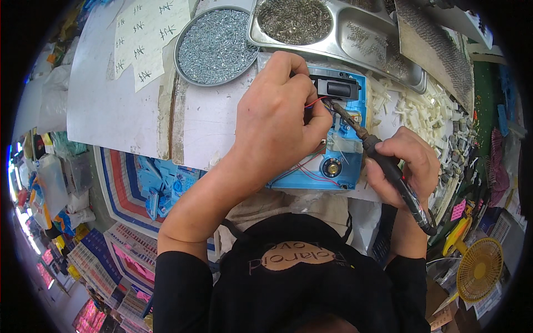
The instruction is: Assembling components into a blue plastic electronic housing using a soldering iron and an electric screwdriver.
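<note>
On the bench before me lies a blue plastic housing [347, 165] with a round metal-rimmed speaker [331, 167], red wires and a black rectangular part [340, 89] inside. My right hand [410, 164] is closed round the dark handle of a soldering iron [393, 172]. The iron's tip points up and left into the housing, beside the black part. Over the housing's left side, my left hand [283, 108] has its fingers pinched together near a thin red wire [316, 102] at the iron's tip. Its fingertips are partly hidden, so what they pinch is unclear.
Beyond the housing stand a round tray of small screws [216, 47] and a metal compartment tray [355, 47] of small springs. White plastic parts [438, 119] heap up to the right. A striped bag [119, 186] of blue pieces is at lower left, a yellow fan [480, 269] at lower right.
</note>
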Demonstrator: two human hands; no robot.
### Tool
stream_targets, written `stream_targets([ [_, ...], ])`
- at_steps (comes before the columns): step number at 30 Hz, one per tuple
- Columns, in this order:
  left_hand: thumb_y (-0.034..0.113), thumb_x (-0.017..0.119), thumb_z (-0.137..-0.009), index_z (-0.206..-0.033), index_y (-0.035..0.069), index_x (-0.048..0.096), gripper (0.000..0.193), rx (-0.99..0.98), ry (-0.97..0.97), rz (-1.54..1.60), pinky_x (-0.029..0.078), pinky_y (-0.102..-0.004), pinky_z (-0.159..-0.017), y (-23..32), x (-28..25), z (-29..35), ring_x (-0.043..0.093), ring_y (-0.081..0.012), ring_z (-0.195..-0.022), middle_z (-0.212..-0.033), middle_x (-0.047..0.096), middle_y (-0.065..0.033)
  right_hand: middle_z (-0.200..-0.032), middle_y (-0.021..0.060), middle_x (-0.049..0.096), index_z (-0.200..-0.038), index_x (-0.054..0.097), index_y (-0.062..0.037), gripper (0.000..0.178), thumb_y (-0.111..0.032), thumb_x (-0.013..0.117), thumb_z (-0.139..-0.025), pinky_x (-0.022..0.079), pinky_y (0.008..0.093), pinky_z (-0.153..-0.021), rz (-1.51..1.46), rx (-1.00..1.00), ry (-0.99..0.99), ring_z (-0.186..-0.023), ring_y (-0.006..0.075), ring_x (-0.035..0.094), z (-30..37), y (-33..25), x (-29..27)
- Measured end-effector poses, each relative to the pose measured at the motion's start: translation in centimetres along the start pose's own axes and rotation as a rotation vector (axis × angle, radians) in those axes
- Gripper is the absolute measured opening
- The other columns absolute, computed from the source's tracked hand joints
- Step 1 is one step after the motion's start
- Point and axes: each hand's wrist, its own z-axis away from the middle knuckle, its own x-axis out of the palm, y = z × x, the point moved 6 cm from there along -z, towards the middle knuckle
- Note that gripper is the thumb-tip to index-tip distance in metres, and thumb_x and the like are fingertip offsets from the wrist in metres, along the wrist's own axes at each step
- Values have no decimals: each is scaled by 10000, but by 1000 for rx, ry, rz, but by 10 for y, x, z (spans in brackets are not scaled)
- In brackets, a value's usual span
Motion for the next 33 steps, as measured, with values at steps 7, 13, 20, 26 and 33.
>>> stream_targets([
  [7,10,725,-730,-771,-33,638,105,-7,-3,5,528,-297,-612,0,0,1,627,-199,-693,-1008,595,-135,-729,59,654,-1035,628,-58,345,-25,801,-737,417,303,-495,-20,31,6,-538,206,559,7,-4,-10],
  [13,60,728,-717,-710,-4,619,126,-19,37,50,515,-399,-686,-2,2,1,622,-313,-786,-968,593,-142,-681,66,619,-1007,633,-41,309,-42,797,-746,408,296,-497,-22,80,54,-531,194,552,22,-1,-21],
  [20,56,731,-725,-724,-9,620,128,-16,32,43,516,-400,-699,1,0,2,618,-321,-813,-977,586,-154,-665,74,605,-1004,630,-34,308,-37,795,-744,414,281,-506,-25,102,119,-537,188,554,31,3,-29],
  [26,43,754,-765,-858,-11,655,147,39,-3,-45,530,-295,-648,6,-5,5,633,-198,-787,-1052,583,-122,-680,82,600,-1004,624,-20,316,-21,797,-739,414,268,-526,-24,135,161,-559,178,551,42,5,-36],
  [33,58,787,-745,-973,46,683,251,319,-435,-32,544,-383,-775,47,13,16,641,-288,-923,-1058,622,-114,-717,81,596,-1028,621,4,328,5,790,-747,410,275,-547,-31,202,233,-583,168,544,59,10,-50],
])
